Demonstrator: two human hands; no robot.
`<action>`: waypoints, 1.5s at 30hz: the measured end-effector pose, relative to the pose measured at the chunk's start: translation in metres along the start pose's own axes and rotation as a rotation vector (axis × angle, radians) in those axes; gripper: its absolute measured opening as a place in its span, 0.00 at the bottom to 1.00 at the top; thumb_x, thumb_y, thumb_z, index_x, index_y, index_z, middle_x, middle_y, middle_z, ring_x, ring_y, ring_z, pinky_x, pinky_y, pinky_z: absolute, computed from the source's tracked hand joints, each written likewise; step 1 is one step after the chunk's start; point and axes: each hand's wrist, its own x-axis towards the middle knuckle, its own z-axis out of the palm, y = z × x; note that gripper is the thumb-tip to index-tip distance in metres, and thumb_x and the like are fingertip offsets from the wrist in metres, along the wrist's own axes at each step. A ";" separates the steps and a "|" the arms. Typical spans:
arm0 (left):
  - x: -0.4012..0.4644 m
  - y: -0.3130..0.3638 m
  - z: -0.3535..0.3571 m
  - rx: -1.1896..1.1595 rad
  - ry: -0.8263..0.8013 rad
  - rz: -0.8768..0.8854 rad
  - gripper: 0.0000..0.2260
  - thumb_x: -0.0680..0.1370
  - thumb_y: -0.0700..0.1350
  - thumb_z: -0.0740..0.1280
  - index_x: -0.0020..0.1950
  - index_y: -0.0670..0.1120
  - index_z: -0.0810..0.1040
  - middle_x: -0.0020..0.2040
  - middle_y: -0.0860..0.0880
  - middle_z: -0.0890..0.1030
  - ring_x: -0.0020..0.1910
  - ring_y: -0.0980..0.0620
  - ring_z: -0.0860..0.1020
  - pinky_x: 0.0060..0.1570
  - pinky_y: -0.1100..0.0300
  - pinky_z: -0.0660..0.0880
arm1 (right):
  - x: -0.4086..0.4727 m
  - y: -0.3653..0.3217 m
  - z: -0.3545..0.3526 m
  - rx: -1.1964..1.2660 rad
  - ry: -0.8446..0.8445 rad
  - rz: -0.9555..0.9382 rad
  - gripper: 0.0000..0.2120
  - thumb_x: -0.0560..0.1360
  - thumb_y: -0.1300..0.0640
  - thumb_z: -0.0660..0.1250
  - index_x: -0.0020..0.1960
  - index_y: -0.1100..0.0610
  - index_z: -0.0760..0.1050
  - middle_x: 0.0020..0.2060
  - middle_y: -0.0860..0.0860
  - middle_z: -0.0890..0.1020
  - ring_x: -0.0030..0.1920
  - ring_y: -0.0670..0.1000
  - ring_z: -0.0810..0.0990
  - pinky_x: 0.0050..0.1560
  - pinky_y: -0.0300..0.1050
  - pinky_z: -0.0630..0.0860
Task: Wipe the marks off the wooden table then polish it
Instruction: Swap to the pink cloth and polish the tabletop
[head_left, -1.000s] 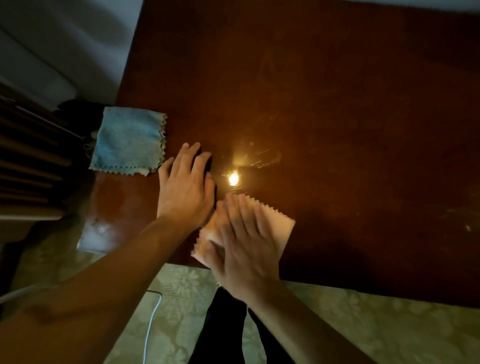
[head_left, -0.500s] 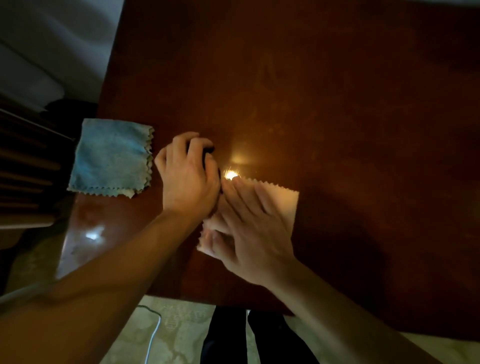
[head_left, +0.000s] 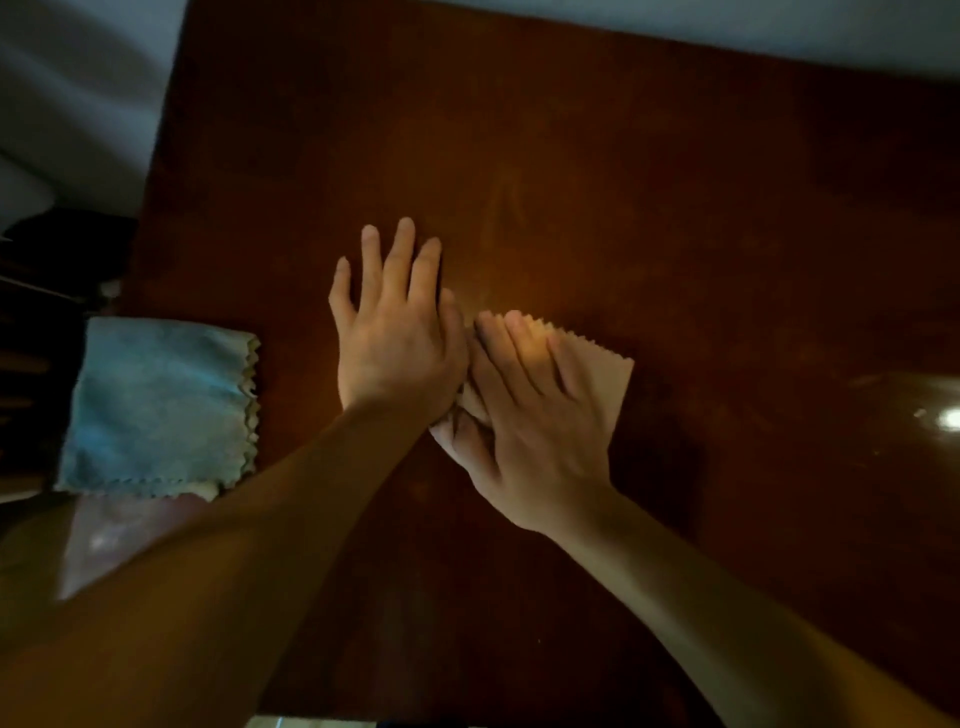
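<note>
Arms reached in from the near edge of the dark wooden desk (head_left: 597, 182), one from each side. The right hand (head_left: 535, 421) lay flat on a pale cloth (head_left: 597, 374) near the middle of the desk. Its fingers (head_left: 519, 343) were straight and close together, pressing the cloth down. The cloth had a zigzag edge, and its far right corner stuck out from under the hand.

Just beside it, touching it, was the left hand (head_left: 395, 338). That hand lay flat on the bare wood, with its fingers a little spread and held nothing.

Off to the left, well apart from the hands, a blue cloth (head_left: 161, 405) sat by the desk's left edge. It had a zigzag edge too.

Far to the right, a bright spot of light (head_left: 950, 418) shone on the wood.
</note>
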 end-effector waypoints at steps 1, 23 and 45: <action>0.001 0.000 0.000 0.000 0.002 -0.003 0.24 0.84 0.54 0.47 0.77 0.46 0.64 0.79 0.45 0.62 0.80 0.43 0.54 0.77 0.41 0.50 | 0.010 0.004 -0.001 -0.026 -0.018 -0.006 0.31 0.84 0.40 0.52 0.81 0.57 0.60 0.80 0.56 0.63 0.81 0.56 0.58 0.79 0.59 0.55; 0.002 0.008 -0.003 0.024 -0.014 -0.058 0.22 0.83 0.53 0.53 0.76 0.47 0.64 0.79 0.47 0.62 0.80 0.46 0.53 0.77 0.44 0.50 | 0.230 0.105 -0.031 -0.066 -0.134 -0.082 0.36 0.79 0.39 0.42 0.83 0.54 0.53 0.83 0.51 0.54 0.83 0.53 0.49 0.81 0.53 0.44; 0.009 0.032 -0.020 0.092 -0.043 -0.099 0.23 0.78 0.54 0.58 0.69 0.43 0.71 0.73 0.43 0.71 0.76 0.44 0.63 0.74 0.43 0.53 | 0.094 0.148 -0.041 0.048 -0.123 -0.159 0.34 0.83 0.43 0.50 0.81 0.63 0.55 0.81 0.61 0.58 0.82 0.59 0.53 0.82 0.55 0.47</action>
